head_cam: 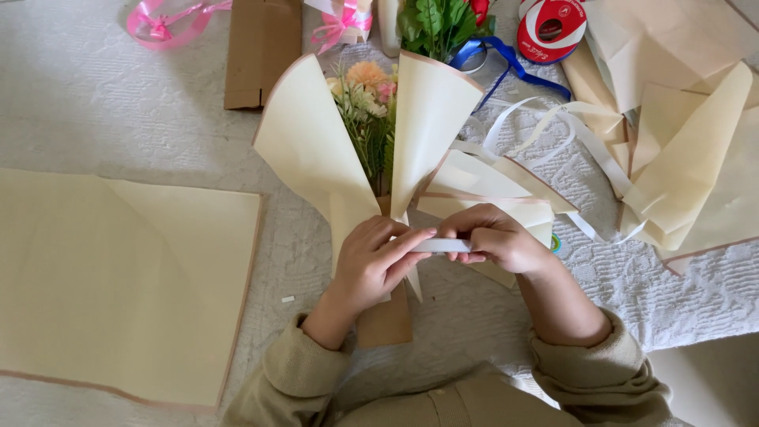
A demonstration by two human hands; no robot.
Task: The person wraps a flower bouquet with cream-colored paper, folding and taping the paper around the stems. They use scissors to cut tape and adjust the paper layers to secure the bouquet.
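At the middle of the white textured surface lies a bouquet wrapped in cream paper, its flower heads pointing away from the person and its narrow neck gathered just under the two hands. The left hand is closed around the neck of the wrap, its fingers curled over the paper where the two tall cream flaps meet, with a fingertip touching the end of a short white ribbon strip. The right hand pinches the other end of that strip between thumb and fingers, so the strip runs level between the two hands, just beside the bouquet's neck; whether it already loops behind the stems is hard to tell from this angle. Peach, pink and pale flowers with thin green stems show between the flaps. To the left a large flat sheet of cream wrapping paper lies well apart from the hands. On the right, more folded cream sheets are heaped, with loose white ribbon trailing toward them. Along the far edge sit a red-and-white ribbon spool, a blue ribbon, a pink ribbon and a brown cardboard piece.
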